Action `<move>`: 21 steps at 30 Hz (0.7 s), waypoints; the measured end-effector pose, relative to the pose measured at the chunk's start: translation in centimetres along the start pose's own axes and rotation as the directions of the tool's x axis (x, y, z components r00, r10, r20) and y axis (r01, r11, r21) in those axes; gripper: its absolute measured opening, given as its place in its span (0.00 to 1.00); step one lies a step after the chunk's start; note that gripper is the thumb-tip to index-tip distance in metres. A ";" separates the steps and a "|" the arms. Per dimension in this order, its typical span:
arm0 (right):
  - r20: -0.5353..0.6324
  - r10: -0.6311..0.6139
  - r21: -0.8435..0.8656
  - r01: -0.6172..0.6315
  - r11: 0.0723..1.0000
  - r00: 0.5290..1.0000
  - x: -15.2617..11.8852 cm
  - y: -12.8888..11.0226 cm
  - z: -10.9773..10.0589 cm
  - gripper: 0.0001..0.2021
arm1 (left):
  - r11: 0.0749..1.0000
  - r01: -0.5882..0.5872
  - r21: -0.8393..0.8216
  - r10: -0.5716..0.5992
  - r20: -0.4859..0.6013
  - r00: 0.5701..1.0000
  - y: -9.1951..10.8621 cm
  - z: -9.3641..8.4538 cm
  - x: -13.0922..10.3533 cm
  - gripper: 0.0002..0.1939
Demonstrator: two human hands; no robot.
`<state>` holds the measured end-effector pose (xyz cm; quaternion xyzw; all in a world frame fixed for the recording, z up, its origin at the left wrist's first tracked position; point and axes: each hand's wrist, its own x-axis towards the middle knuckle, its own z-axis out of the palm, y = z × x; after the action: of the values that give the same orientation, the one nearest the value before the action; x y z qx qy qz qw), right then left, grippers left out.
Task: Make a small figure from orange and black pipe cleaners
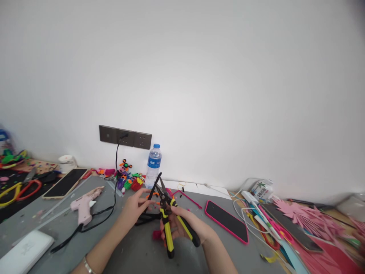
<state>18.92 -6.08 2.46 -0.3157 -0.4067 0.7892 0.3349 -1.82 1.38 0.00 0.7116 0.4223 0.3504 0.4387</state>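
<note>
My right hand (191, 220) is wrapped round yellow-and-black pliers (168, 233), whose handles are spread and whose jaws point up and away. Just left of the jaws stands a black pipe cleaner (154, 187), upright and slanted. My left hand (135, 207) pinches it low down between thumb and fingers. Whether the jaws touch the pipe cleaner, I cannot tell. More black strands lie under my left hand, and orange pieces show behind its fingers. A dark pink fuzzy piece (156, 235) sits beside the pliers' left handle.
A pink glue gun (82, 207) with a black cord lies at left. Behind stand a water bottle (154, 163) and several colourful fuzzy figures (131, 180). A pink-cased phone (227, 222) rests at right, near cables, scissors and pink paper (308, 217). A white power bank (27, 251) lies front left.
</note>
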 end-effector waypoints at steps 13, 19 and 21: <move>-0.172 -0.142 0.059 0.154 0.986 0.975 0.0 -0.4 -0.2 0.17 | 0.983 -0.073 0.167 0.063 0.065 0.996 0.1 -0.2 0.0 0.18; -0.148 -0.159 0.084 0.173 0.981 0.976 0.2 -0.4 0.2 0.18 | 0.946 -0.139 0.292 0.144 0.005 0.990 0.0 -0.4 -0.1 0.16; -0.114 -0.148 0.105 0.160 0.982 0.982 0.3 -0.5 0.3 0.20 | 0.925 -0.163 0.344 0.175 -0.005 0.985 -0.1 -0.4 -0.1 0.16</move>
<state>18.67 -5.79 2.98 -0.3052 -0.3660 0.7649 0.4334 -2.22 1.42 -0.02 0.8043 0.4217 0.3208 0.2691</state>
